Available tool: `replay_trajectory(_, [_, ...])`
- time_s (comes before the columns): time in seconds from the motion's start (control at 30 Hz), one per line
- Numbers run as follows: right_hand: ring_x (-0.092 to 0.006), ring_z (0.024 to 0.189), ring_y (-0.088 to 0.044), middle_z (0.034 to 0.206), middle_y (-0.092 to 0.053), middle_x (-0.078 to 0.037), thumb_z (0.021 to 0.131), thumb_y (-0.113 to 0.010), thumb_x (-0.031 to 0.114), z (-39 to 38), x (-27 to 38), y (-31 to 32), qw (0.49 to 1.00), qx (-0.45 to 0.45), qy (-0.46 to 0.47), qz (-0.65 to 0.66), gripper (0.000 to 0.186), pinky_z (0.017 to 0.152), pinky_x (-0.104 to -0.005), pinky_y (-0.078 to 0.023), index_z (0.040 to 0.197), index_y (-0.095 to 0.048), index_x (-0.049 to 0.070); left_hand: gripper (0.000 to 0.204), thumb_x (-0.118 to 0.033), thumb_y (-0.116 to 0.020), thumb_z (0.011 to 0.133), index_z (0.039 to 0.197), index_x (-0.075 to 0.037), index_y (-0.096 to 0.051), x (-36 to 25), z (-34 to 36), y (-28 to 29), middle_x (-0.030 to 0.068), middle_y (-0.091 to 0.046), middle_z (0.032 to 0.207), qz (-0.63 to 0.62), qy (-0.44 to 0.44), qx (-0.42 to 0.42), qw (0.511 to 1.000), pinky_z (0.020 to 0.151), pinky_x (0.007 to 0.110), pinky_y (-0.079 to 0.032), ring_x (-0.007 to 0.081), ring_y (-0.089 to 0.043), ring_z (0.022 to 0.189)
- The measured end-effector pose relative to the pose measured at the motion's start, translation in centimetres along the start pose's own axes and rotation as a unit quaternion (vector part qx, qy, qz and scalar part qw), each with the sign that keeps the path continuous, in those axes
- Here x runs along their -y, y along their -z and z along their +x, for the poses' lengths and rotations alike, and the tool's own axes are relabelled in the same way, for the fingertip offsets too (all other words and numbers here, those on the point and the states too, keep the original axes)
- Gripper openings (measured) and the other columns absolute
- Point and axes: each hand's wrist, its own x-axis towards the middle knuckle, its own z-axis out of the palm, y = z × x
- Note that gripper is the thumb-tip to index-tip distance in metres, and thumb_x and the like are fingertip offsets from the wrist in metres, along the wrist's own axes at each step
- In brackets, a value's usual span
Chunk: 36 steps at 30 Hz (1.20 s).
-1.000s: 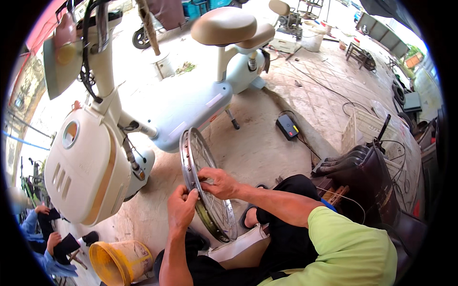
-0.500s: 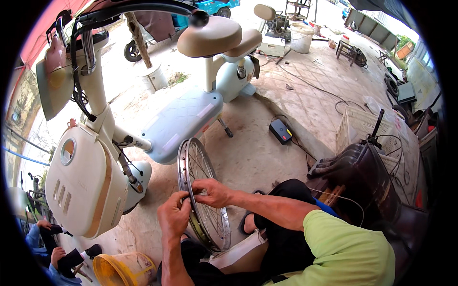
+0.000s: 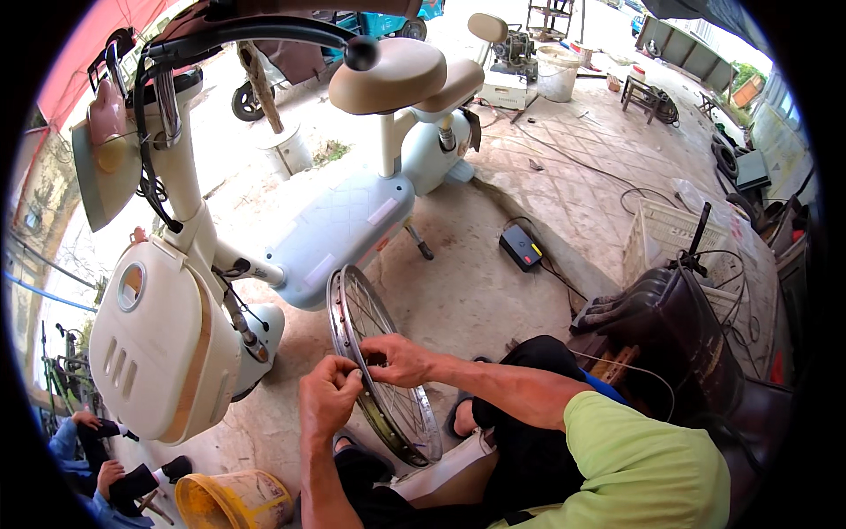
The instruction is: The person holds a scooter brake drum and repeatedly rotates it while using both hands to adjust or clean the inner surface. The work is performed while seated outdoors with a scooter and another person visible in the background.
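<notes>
A spoked bicycle wheel (image 3: 388, 430), its metal rim bare of any tyre, stands on edge between my knees. My left hand (image 3: 328, 392) is closed at the outer side of the rim, thumb and forefinger pinched together; whatever is between them is too small to make out. On the spoke side, my right hand (image 3: 397, 360) is closed with curled fingers against the rim's inner edge, and its fingertips are partly hidden. The two hands almost meet across the rim, about halfway up.
A pale electric scooter (image 3: 344, 225) stands just beyond the wheel. A stained yellow bucket (image 3: 264, 495) is at lower left, near a seated person (image 3: 110, 476). On the ground lies a black box (image 3: 520, 248) with a cable. To the right are a dark seat (image 3: 679, 317) and a crate (image 3: 661, 234).
The view has shifted slightly, so the scene sits a little lower and to the right. Both hands stay at the same part of the rim, with only small finger movement.
</notes>
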Motion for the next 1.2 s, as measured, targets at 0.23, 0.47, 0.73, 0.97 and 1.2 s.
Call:
replay_trajectory(0.23, [-0.014, 0.093, -0.062, 0.107, -0.069, -0.005, 0.085, -0.063, 0.003, 0.7, -0.6, -0.2, 0.989, 0.011, -0.068, 0.134, 0.037, 0.081, -0.0299, -0.052, 0.122, -0.063, 0.0, 0.008, -0.01, -0.064, 0.09, 0.092, -0.003, -0.061, 2.4, 0.4, 0.2, -0.0021, -0.049, 0.058, -0.269, 0.102, 0.049, 0.956, 0.043, 0.023, -0.03, 0.0046, -0.039, 0.046])
replay_trajectory(0.47, [-0.0088, 0.093, -0.062, 0.107, -0.068, -0.003, 0.086, -0.057, -0.001, 0.3, -0.9, 0.4, 0.954, -0.015, -0.164, 0.251, 0.041, 0.078, -0.0253, -0.049, 0.127, -0.06, 0.0, 0.016, -0.024, -0.055, 0.098, 0.096, -0.009, -0.062, 4.5, 2.0, 1.3, 0.0017, -0.051, 0.069, -0.688, 0.113, 0.055, 0.715, 0.041, 0.027, -0.031, 0.0125, -0.041, 0.051])
replay_trajectory(0.73, [-0.0115, 0.102, -0.061, 0.117, -0.065, -0.006, 0.084, -0.052, -0.004, 0.2, -0.5, -0.7, 0.952, 0.014, -0.156, 0.262, 0.046, 0.083, -0.0272, -0.05, 0.13, -0.055, -0.003, 0.016, -0.025, -0.059, 0.097, 0.092, -0.01, -0.059, 4.5, 2.2, 0.8, 0.0039, -0.061, 0.082, -0.61, 0.18, -0.036, 0.771, 0.045, 0.026, -0.039, 0.012, -0.052, 0.059])
replay_trajectory(0.97, [-0.0143, 0.105, -0.062, 0.116, -0.065, -0.007, 0.086, -0.054, -0.002, -0.2, 0.3, -0.6, 0.956, 0.045, -0.164, 0.238, 0.044, 0.087, -0.0296, -0.051, 0.13, -0.054, -0.003, 0.017, -0.022, -0.065, 0.096, 0.091, -0.007, -0.058, 4.0, 2.3, -1.0, -0.0023, -0.053, 0.064, -0.493, 0.17, -0.071, 0.851, 0.032, 0.021, -0.028, 0.0063, -0.04, 0.041])
replay_trajectory(1.2, [-0.0146, 0.093, -0.063, 0.105, -0.067, -0.007, 0.089, -0.062, 0.007, 0.6, 0.1, -1.3, 0.969, 0.038, -0.149, 0.192, 0.034, 0.082, -0.0298, -0.053, 0.121, -0.06, -0.004, 0.02, -0.022, -0.067, 0.094, 0.094, -0.003, -0.062, 4.6, 2.2, -1.5, 0.0007, -0.059, 0.071, -0.362, 0.163, -0.103, 0.912, 0.047, 0.022, -0.042, 0.0064, -0.053, 0.057])
